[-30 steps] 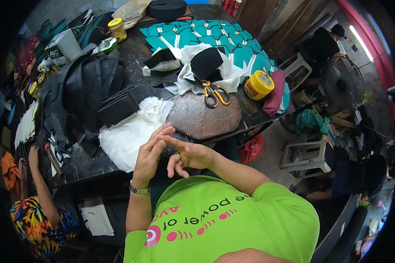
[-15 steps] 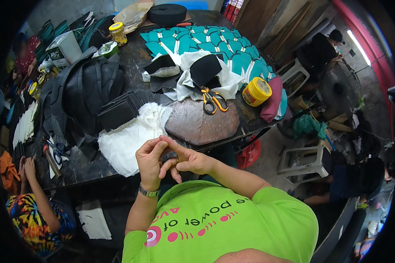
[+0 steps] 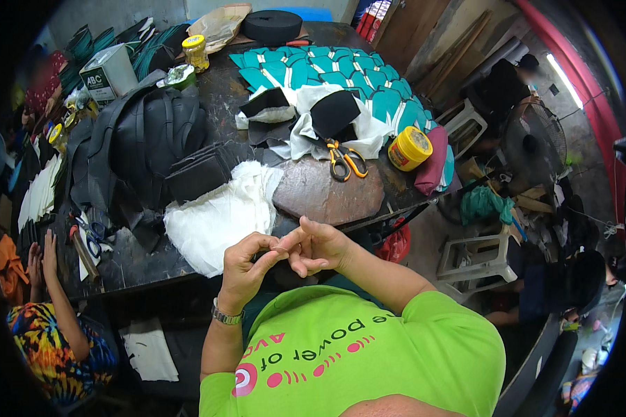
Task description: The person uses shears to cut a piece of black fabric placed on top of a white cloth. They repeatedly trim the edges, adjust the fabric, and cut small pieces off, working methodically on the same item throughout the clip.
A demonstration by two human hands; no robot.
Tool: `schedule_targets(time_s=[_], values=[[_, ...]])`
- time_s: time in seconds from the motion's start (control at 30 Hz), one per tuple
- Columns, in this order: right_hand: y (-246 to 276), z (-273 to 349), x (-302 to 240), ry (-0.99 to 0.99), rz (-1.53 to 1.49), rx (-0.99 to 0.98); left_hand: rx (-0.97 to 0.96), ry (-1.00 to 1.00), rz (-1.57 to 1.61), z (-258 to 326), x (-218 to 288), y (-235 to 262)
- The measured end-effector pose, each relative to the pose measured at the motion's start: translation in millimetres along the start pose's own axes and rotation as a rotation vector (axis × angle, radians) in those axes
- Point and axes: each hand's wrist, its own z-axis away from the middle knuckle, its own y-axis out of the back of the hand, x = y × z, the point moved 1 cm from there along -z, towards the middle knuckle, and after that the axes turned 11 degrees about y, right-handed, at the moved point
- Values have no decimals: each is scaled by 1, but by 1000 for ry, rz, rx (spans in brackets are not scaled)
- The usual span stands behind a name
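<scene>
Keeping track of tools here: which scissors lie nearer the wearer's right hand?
The orange-and-black-handled scissors, with their handles over the brown slab beyond the right hand; the blue-handled scissors lie farther off, to the left.

Black-and-pink lettering (image 3: pixel 327 342) stands on the green shirt (image 3: pixel 389 354), pale letters (image 3: pixel 97 80) on the tin (image 3: pixel 118 69).

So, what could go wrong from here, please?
The white cloth reaches the near edge of the table, so the left hand might drag it off. The scissors lie with their handles on the brown slab; an unwatched reach could knock them.
</scene>
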Motion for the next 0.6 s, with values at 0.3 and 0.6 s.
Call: schedule_targets(time_s=[0.3,0.6], values=[[-5,13,-59,251,262,394,-69,57,112,11,-10,-12],[35,46,-119,438,1874,779,-217,-66,-397,-10,-8,-51]])
